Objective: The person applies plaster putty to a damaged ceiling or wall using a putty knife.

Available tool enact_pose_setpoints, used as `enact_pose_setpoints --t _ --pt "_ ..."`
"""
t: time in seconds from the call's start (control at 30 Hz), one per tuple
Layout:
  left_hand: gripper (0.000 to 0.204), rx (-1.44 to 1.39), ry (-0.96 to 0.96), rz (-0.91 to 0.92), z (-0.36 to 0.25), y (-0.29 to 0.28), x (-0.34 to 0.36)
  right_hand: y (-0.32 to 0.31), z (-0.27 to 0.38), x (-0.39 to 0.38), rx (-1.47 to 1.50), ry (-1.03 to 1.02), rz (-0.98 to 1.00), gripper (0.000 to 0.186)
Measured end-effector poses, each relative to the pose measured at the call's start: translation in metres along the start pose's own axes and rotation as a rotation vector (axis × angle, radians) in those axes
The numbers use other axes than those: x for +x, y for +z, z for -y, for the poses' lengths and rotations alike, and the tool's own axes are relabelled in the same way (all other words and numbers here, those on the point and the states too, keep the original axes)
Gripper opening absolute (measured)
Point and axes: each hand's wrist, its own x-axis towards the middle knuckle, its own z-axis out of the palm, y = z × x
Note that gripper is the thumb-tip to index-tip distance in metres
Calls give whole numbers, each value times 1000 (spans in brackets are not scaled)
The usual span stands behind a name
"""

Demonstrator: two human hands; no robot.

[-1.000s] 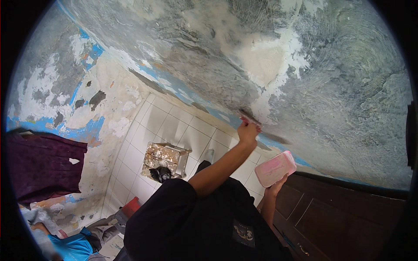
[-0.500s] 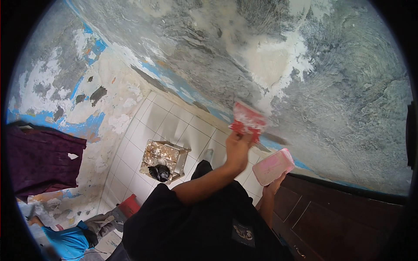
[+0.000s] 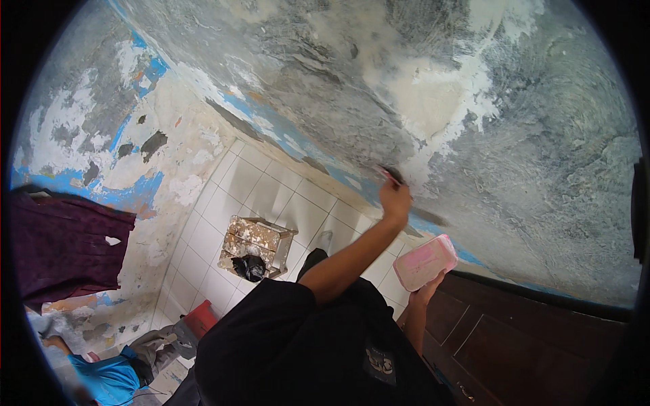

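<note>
- As you're standing at the wall (image 3: pixel 305 81), your left hand (image 3: pixel 395 201) is gripping a scraper (image 3: pixel 390 176), fingers closed, near the wall's lower edge.
- And your right hand (image 3: pixel 426 289), fingers curled, is clutching a pink-smeared tray (image 3: pixel 424 262) by its near edge!

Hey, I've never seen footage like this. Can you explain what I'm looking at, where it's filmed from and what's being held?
There's no machine here, just a person's bare hands. The rounded, bent view comes from a wide fisheye camera on the person's head, looking down. The left hand holds a thin flat tool, seen nearly edge-on, close to a patchy grey wall. The right hand holds a pink tray smeared with pale material. On the tiled floor stands a spattered stool with what looks like a black plastic bag on it. At lower left is another person in blue.
</note>
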Motion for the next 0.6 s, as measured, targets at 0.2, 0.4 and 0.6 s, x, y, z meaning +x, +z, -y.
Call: enact_pose_setpoints --t 0.2,0.4,0.6 --pt "16 -228 -187 177 -52 -33 -91 27 -3 -2 0 26 14 63" --pt "22 -54 -215 -109 30 -111 15 28 -5 4 -1 19 -33 60" --pt "17 -251 -372 -182 44 -140 105 42 -9 3 -11 17 37 59"
